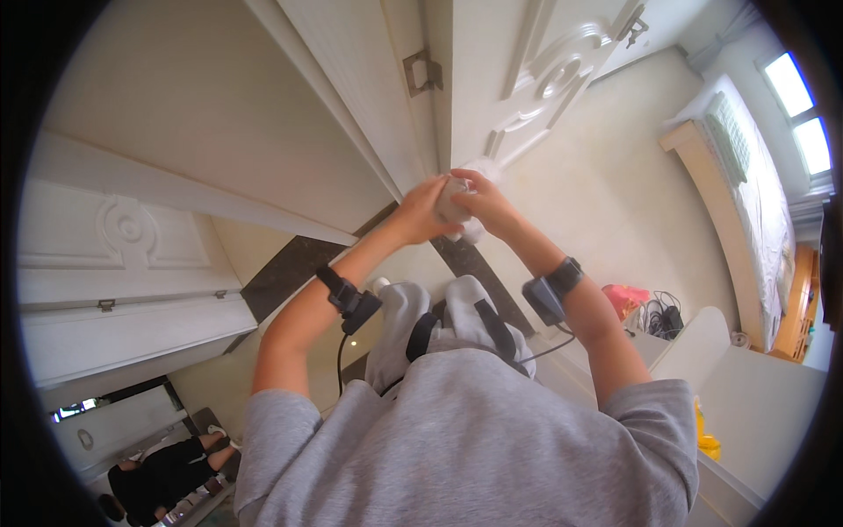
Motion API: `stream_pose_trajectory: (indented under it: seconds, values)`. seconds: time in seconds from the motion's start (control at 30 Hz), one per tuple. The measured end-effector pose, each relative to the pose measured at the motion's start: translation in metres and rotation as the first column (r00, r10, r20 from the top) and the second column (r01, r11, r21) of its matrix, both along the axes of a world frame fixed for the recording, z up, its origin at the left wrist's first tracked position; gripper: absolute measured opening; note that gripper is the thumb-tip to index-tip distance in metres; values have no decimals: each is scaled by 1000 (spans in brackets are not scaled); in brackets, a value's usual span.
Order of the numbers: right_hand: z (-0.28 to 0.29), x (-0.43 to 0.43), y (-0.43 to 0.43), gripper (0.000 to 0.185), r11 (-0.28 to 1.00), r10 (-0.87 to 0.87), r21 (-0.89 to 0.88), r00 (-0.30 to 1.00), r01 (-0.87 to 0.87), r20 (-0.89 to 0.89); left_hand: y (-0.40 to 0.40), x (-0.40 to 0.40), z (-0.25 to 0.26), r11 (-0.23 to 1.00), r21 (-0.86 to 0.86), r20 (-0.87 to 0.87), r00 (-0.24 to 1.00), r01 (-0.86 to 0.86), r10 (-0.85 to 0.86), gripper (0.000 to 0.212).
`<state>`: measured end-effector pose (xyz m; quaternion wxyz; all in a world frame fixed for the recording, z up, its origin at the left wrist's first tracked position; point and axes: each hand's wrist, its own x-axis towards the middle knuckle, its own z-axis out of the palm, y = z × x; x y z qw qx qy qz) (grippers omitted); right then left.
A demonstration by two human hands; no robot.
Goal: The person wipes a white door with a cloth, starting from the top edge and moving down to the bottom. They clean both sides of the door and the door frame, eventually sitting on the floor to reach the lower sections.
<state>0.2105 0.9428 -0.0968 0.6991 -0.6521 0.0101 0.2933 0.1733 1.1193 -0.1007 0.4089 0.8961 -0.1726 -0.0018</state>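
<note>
Straight ahead of my body, both arms reach out to a whitish bundle [453, 203]; whether it is cloth or plastic cannot be told. My left hand [420, 209] wraps it from the left side. From the right, my right hand [489, 203] grips it with bent fingers. Thin, blurred translucent material [486, 168] shows beyond the right fingers. The bundle is held in front of the edge of a white panelled door [484, 99], near the hinge side of the frame. Fingers cover part of it.
A metal hinge [420, 74] sits on the door frame above my hands. Dark threshold strips [461, 260] cross the floor. On the right are a bed [751, 165], a red bag [624, 300] and coiled cables [662, 317]. Another person [164, 471] is at lower left.
</note>
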Motion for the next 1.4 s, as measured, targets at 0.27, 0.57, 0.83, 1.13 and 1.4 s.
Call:
stream_pose_trajectory:
  seconds: [0.27, 0.57, 0.83, 1.13, 1.4]
  values:
    - [7, -10, 0, 93, 962, -169, 129, 895, 241, -414, 33, 11, 29, 965, 3, -289, 923, -263, 253, 50]
    - [25, 22, 100, 43, 902, -392, 348, 825, 257, 407, 84, 42, 117, 980, 153, 735, 677, -125, -28, 63]
    - [45, 68, 211, 59, 630, -528, 347, 56, 695, 847, 133, 128, 92, 912, -330, 580, 709, -244, 400, 94]
    - [-173, 63, 247, 67, 638, -683, 141, 471, 757, 559, 138, 147, 69, 911, -409, 635, 732, 46, 248, 80]
    - [-187, 60, 210, 74, 424, -486, 206, 413, 882, -770, 120, 146, 100, 968, -249, 808, 560, 46, 181, 80]
